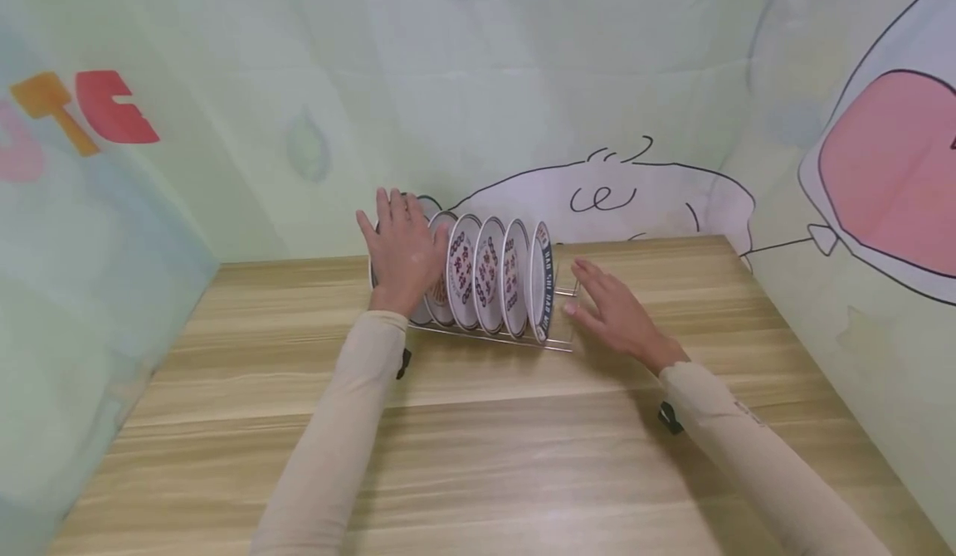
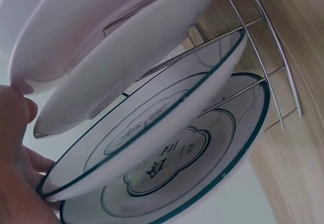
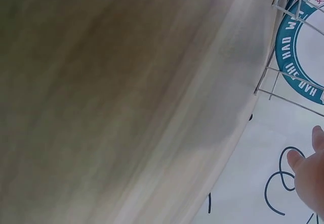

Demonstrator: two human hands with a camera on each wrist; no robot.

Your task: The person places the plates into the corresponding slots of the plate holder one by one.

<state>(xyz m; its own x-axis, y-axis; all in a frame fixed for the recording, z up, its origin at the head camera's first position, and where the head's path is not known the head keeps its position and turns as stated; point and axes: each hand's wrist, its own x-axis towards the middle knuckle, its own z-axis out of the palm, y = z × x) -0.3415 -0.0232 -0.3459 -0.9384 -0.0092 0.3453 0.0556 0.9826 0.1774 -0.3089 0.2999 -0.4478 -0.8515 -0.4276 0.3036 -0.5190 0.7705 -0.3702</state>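
Several decorated plates (image 1: 464, 272) stand on edge in a row in a wire dish rack (image 1: 560, 347) near the back of the table. My left hand (image 1: 406, 253) lies over the left end of the row, fingers spread and fairly straight, hiding part of the plates there. Up close in the left wrist view, its fingers (image 2: 30, 166) are at the rims, beside a teal-rimmed plate (image 2: 136, 140). Off the rack's right end, my right hand (image 1: 620, 311) hovers with extended fingers, apart from the last plate (image 1: 541, 282), whose lettered blue rim (image 3: 286, 57) shows in the right wrist view.
The wood-grain table (image 1: 523, 448) stretches in front of the rack. Close behind it hangs a pale printed cloth (image 1: 523, 116) with cartoon line drawings, and similar cloth stands along both sides of the table.
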